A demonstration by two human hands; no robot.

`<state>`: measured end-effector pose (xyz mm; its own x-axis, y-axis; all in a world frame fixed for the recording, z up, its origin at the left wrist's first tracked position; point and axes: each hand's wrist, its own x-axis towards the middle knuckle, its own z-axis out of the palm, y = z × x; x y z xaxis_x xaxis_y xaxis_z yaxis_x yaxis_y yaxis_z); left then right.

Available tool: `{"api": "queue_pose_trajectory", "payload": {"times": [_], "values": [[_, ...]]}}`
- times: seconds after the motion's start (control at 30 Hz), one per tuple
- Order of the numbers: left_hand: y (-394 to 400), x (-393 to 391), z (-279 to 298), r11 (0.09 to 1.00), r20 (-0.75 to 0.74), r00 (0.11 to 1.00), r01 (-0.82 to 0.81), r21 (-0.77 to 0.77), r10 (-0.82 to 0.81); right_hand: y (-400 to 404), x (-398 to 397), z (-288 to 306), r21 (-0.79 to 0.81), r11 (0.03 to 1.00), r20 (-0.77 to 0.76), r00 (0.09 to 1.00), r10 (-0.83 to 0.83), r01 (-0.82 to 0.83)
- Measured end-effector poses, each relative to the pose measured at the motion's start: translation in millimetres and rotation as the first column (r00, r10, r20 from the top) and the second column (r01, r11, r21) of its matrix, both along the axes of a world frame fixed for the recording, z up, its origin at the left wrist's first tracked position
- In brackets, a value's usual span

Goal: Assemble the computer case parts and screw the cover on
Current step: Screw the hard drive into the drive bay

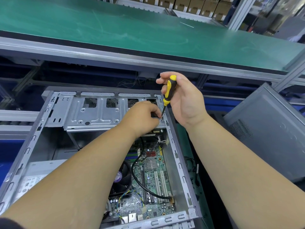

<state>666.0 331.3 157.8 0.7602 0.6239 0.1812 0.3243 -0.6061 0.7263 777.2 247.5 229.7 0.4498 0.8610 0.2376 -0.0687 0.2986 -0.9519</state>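
Note:
An open computer case [24,156] lies on its side in front of me, its motherboard [153,184] exposed. A silver drive bracket [97,113] spans the case's far end. My right hand [183,98] grips a yellow-and-black screwdriver [169,91], held nearly upright with its tip on a screw [160,120] at the bracket's right corner. My left hand [142,116] reaches across the case, its fingers pinching at that screw beside the driver's tip. The grey side cover [270,133] leans at the right of the case.
A green mat-topped shelf [132,28] runs across above the case, with an aluminium rail along its front. Cardboard boxes [189,4] stand in a row behind it. A black cable [138,177] loops over the motherboard near the CPU fan [123,177]. Loose black wires [191,164] lie right of the case.

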Motion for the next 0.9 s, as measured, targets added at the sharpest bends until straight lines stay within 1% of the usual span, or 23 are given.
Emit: {"api": "queue_pose_trajectory", "payload": {"times": [0.2, 0.37, 0.53, 0.8, 0.83, 0.9], "values": [[0.6, 1.0, -0.1, 1.000, 0.002, 1.000, -0.004, 0.010, 0.004, 2.6, 0.0, -1.8, -0.017, 1.000, 0.059, 0.998, 0.010, -0.009], [1.2, 1.3, -0.2, 1.000, -0.010, 1.000, 0.002, 0.020, -0.002, 4.7, -3.4, -0.8, -0.018, 1.000, 0.056, 0.998, 0.000, 0.001], [1.4, 1.3, -0.8, 1.000, -0.006, 1.000, -0.002, 0.014, 0.002, 1.7, -1.6, -3.8, 0.010, 1.000, -0.001, 1.000, 0.002, -0.002], [0.5, 0.6, 1.1, 1.000, -0.004, 1.000, 0.003, -0.001, -0.003, 4.1, -1.6, 0.2, -0.051, 0.996, 0.064, 0.996, -0.067, 0.071], [0.3, 0.6, 1.1, 1.000, -0.006, 1.000, 0.003, -0.001, -0.003, 4.2, -2.1, -0.1, -0.047, 0.997, 0.068, 0.996, -0.060, 0.063], [0.1, 0.4, 1.1, 1.000, -0.007, 1.000, 0.002, 0.003, -0.002, 2.5, -3.9, -0.2, -0.019, 0.999, 0.029, 0.999, -0.025, 0.025]]}}
